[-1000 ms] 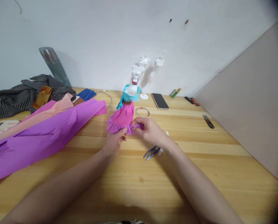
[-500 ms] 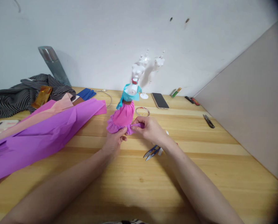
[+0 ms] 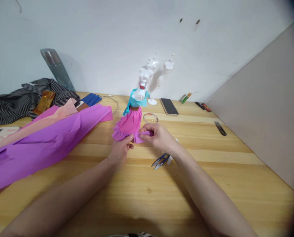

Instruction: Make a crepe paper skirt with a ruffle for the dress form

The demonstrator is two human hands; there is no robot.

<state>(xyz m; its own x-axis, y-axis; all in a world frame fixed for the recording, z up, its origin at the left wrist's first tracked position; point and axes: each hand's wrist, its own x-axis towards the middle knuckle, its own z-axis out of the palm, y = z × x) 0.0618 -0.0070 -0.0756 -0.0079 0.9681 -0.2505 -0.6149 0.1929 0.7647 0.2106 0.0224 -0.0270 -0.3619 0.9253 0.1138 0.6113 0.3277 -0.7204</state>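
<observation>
A white figurine stands upright behind a small figure wearing a turquoise top and a pink skirt. Along the skirt's hem runs a gathered purple paper ruffle. My left hand pinches the ruffle's lower edge, thumb on top. Between the thumb and fingers of my right hand is the loose end of the same purple strip, to the right of the skirt. Blue thread snips lie below my right wrist, partly hidden by it.
Purple paper sheets spread over the left, beside a striped cloth and a bottle. Behind my hands are a ring-shaped bracelet, a phone and a green glue tube. Another pair of snips lies right.
The strip by my right hand looks flatter and a bit more spread out. My right hand has shifted very slightly; my left hand stays at the hem.
</observation>
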